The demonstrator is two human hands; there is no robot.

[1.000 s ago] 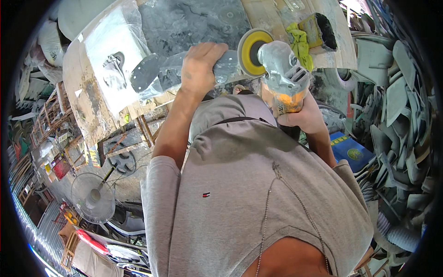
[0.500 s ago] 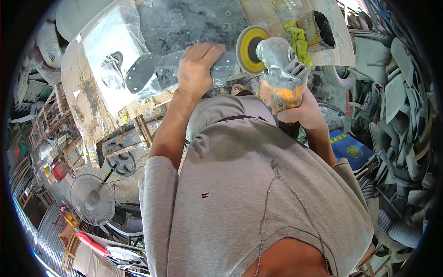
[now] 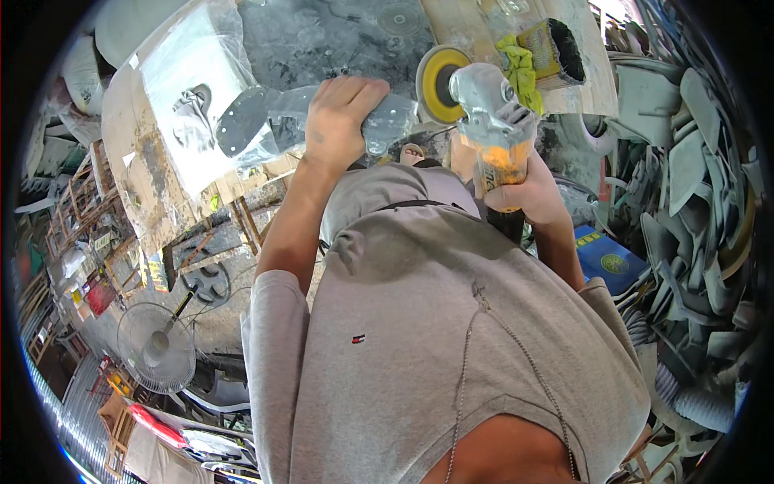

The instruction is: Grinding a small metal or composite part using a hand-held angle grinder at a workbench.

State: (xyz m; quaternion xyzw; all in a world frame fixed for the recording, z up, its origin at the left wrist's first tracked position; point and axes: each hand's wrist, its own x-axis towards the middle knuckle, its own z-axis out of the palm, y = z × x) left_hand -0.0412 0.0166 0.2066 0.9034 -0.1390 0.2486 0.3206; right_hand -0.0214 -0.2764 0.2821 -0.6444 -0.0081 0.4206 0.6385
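Observation:
My left hand is closed over the middle of a long grey panel, pressing it at the near edge of the workbench. The panel's rounded, dark left end has small light dots and lies over the plastic sheeting. In my right hand is an angle grinder with an orange body and a dusty grey head. Its round yellow disc stands on edge beside the panel's right end. I cannot tell whether disc and panel touch.
Clear plastic sheeting covers the workbench's left part. A yellow-green cloth and an open tin stand behind the grinder. Grey moulded parts pile up at the right, near a blue box. A fan stands at lower left.
The grey panel and my left hand have shifted slightly left. The grinder has barely moved, and a slightly wider gap shows between its disc and the panel's end.

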